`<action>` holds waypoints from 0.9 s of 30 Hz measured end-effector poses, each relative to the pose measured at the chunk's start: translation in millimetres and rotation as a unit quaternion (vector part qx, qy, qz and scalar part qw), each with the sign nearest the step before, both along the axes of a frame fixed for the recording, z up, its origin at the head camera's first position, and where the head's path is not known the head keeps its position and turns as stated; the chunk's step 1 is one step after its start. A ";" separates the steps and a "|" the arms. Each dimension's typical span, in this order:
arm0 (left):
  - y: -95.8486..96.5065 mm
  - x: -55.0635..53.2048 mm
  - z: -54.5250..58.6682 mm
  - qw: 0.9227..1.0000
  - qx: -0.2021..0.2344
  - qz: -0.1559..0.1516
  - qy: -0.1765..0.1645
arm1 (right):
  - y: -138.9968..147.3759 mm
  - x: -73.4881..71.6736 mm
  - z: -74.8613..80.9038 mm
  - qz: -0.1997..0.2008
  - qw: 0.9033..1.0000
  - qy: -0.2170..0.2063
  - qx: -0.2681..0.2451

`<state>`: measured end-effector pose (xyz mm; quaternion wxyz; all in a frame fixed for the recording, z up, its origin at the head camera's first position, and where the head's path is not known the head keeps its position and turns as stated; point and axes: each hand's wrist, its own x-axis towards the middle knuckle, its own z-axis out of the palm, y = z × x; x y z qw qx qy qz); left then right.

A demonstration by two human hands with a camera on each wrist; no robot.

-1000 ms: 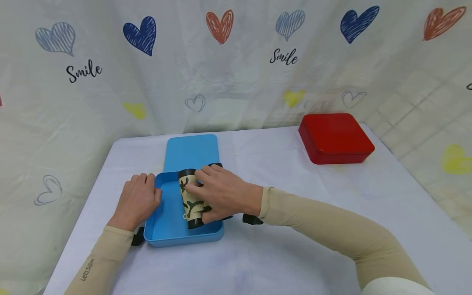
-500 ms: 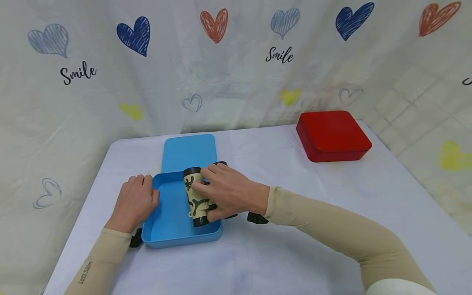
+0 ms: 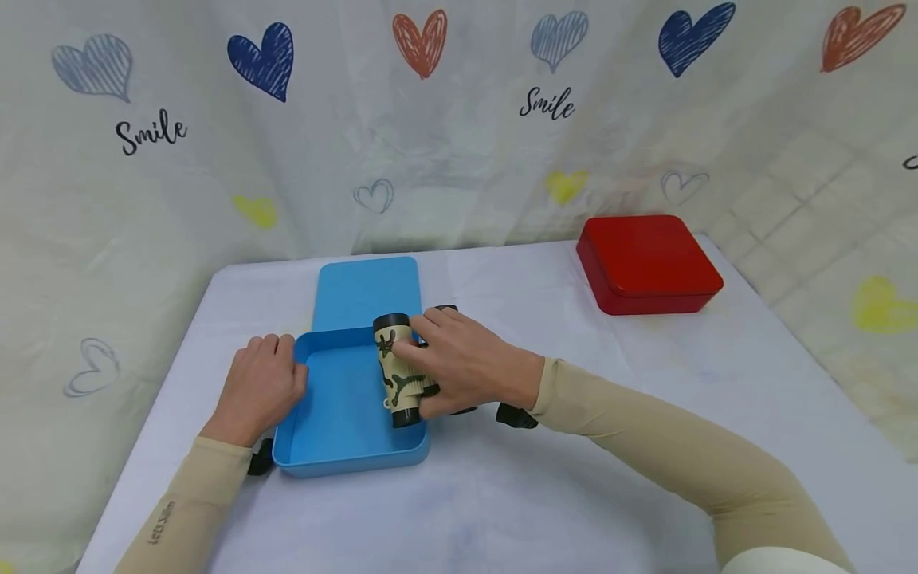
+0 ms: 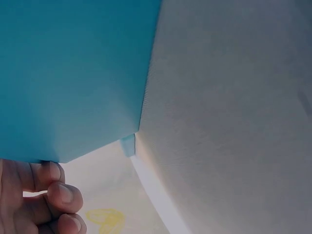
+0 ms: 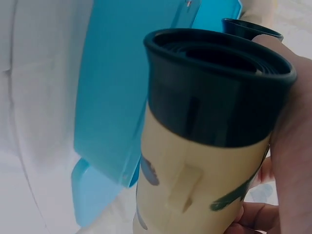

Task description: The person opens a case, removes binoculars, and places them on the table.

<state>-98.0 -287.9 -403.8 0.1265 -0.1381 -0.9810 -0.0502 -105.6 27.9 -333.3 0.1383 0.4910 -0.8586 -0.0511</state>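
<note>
My right hand (image 3: pixel 476 360) grips a pair of camouflage binoculars (image 3: pixel 396 371), tan with dark patches and black ends. They are over the right side of an open blue box (image 3: pixel 351 462), and the hand hides much of the far barrel. Up close in the right wrist view, one black-rimmed barrel (image 5: pixel 204 97) of the binoculars fills the middle, with fingers round it. My left hand (image 3: pixel 260 389) holds the box's left rim. In the left wrist view its curled fingers (image 4: pixel 62 192) lie right at the edge of the blue wall (image 4: pixel 73 83).
Behind the open box lies a flat blue lid (image 3: pixel 369 291). A closed red box (image 3: pixel 649 263) stands at the back right of the white-covered table (image 3: pixel 559 494). A curtain (image 3: pixel 466 143) printed with hearts hangs behind the table.
My right hand has moved the binoculars to the right and slightly away, from the box's middle toward its right wall. The left hand stays on the left rim.
</note>
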 end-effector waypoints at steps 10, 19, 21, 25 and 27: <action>-0.9 0.1 -1.3 1.000 0.001 0.009 -0.020 | 13.9 -1.9 0.3 -0.007 1.000 0.005 -0.010; -1.3 1.0 0.6 1.000 -0.004 0.005 -0.019 | 25.6 -3.1 -0.9 -0.014 1.000 0.003 -0.010; -1.1 0.8 0.6 1.000 -0.004 0.003 -0.018 | 28.0 -3.3 -1.6 -0.014 1.000 0.003 -0.009; -0.8 0.5 -0.2 1.000 -0.005 0.004 -0.020 | 33.3 -3.3 -3.0 -0.019 1.000 0.002 -0.005; -1.1 0.5 -0.5 1.000 -0.005 0.005 -0.022 | 35.7 -3.5 -3.9 -0.022 1.000 0.001 -0.003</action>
